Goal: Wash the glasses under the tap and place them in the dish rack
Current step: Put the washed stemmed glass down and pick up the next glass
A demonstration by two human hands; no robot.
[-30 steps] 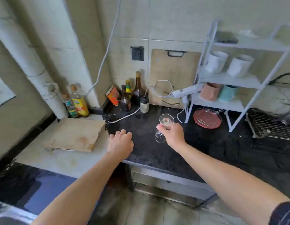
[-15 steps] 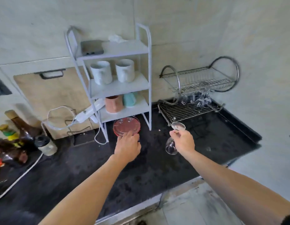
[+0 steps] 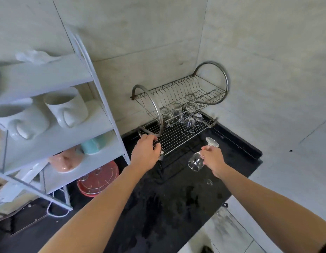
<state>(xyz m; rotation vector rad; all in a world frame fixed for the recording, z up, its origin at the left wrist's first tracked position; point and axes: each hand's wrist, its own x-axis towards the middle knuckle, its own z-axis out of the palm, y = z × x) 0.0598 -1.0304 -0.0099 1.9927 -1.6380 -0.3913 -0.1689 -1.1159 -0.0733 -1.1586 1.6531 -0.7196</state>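
View had swung over to the dish rack (image 3: pixel 178 136). Right hand (image 3: pixel 212 158) pinched the wine glass (image 3: pixel 196 161) by the stem, inverted, above the tabletop (image 3: pixel 176 198) near the rack. Left hand (image 3: pixel 145 152) had come to grip the rack's front corner (steadying, probably). Placing looked next.

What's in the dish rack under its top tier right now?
Several clear glasses, upside down, toward the back of the dish rack; wires blur their count. The left hand holds its front corner.
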